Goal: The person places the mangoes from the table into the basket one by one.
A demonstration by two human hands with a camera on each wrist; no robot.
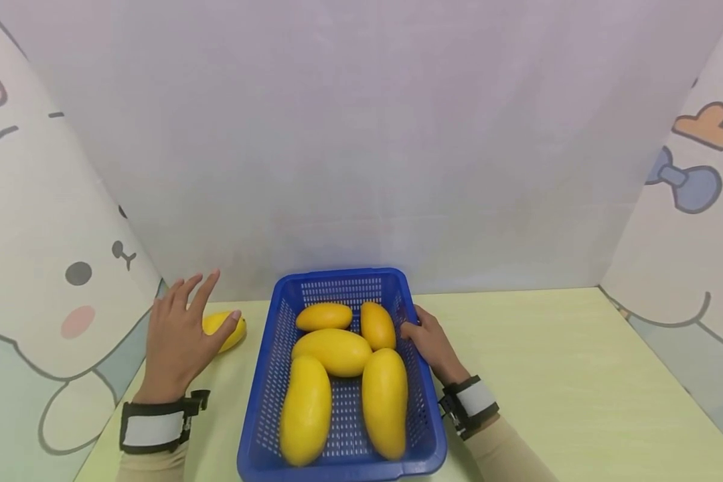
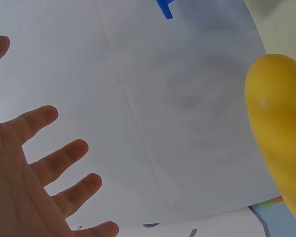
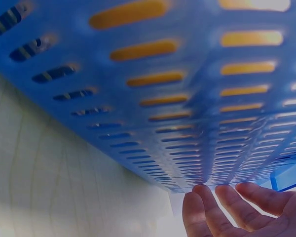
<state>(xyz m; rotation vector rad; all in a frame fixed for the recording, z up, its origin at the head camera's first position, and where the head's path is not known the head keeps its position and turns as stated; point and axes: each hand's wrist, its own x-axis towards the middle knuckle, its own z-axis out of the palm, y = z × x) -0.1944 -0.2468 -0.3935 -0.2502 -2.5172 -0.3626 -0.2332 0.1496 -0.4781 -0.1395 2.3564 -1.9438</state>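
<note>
A blue plastic basket (image 1: 248, 428) with slotted walls holds several yellow mangoes, among them a large curved one (image 1: 305, 410) at the front left. My right hand (image 1: 432, 343) grips the basket's right rim, thumb over the inside and fingers against the outer wall. In the right wrist view the fingertips (image 3: 227, 190) meet the slotted wall (image 3: 197, 113). My left hand (image 1: 179, 338) is spread, palm down, beside a single mango (image 1: 231, 335) left of the basket. In the left wrist view that mango (image 2: 281, 128) stays apart from the loosely extended fingers (image 2: 64, 160).
Pale green table (image 1: 548, 375) spreads out around the basket. A whitish sheet (image 1: 361, 147) rises behind it, and panels with cartoon animals (image 1: 42, 254) stand at the left and right sides.
</note>
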